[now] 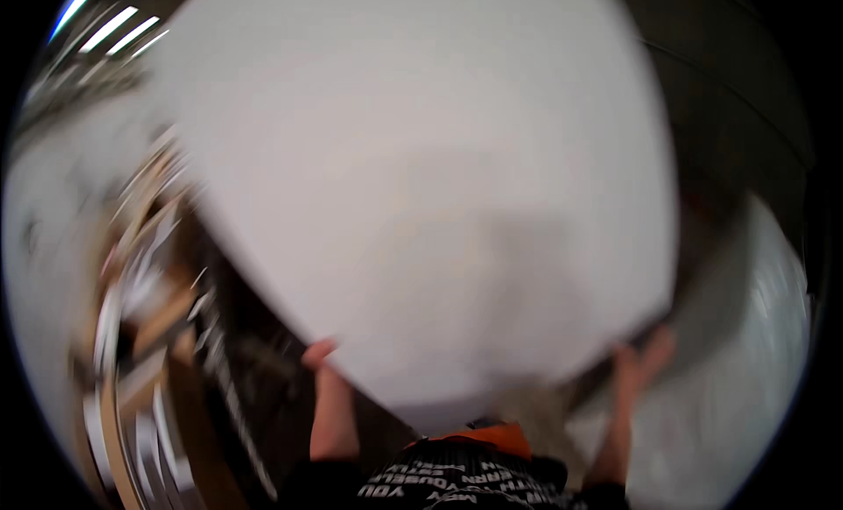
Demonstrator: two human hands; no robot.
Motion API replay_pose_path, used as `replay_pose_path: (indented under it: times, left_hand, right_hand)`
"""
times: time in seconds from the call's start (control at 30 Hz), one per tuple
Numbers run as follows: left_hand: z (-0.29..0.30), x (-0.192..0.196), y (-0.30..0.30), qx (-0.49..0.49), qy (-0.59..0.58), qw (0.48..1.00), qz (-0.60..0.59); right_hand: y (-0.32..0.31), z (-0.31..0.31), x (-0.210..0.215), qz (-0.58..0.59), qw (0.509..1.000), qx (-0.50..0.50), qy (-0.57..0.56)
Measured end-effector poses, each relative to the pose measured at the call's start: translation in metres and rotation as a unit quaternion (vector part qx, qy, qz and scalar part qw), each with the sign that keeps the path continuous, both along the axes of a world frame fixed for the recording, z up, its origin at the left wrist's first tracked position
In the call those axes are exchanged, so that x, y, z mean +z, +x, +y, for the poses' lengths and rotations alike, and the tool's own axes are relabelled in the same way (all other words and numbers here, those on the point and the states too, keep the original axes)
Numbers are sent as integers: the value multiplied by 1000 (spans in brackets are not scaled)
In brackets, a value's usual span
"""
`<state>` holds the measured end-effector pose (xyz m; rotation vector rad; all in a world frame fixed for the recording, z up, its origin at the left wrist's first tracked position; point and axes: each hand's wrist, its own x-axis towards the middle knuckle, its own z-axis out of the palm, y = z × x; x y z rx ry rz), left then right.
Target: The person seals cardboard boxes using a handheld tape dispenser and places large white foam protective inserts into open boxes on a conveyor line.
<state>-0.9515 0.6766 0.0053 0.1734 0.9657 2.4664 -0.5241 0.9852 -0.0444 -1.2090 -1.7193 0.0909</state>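
A big, smooth white panel (421, 168) fills most of the view in front of me, smeared by motion. My left hand (323, 361) grips its near left edge, with the thumb over the top and the other fingers hidden underneath. At the near right edge, my right hand (641, 361) holds the panel too, though its fingers are blurred and partly spread along the rim. The panel's near corner comes close to my body, above the orange patch (500, 438) at my waist.
To the left stand brown and white boards or cardboard pieces (145, 396), stacked unevenly. A pale, shiny surface, perhaps plastic-wrapped (746, 361), lies to the right. Grey floor (61, 220) shows at far left, under ceiling lights (110, 29). The panel hides what is behind it.
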Motion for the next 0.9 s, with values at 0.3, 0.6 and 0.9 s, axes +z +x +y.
replay_pose_path:
  times: [0.3, 0.6, 0.9]
  left_hand:
    - [-27, 76, 23, -42, -22, 988, 144]
    - [-145, 6, 34, 137, -215, 950, 183]
    - [-259, 39, 196, 544, -303, 781, 44]
  right_hand:
    - [-69, 146, 82, 139, 876, 346, -306]
    - [-237, 205, 83, 23, 698, 573, -429]
    - [-461, 172, 24, 33, 527, 764, -371]
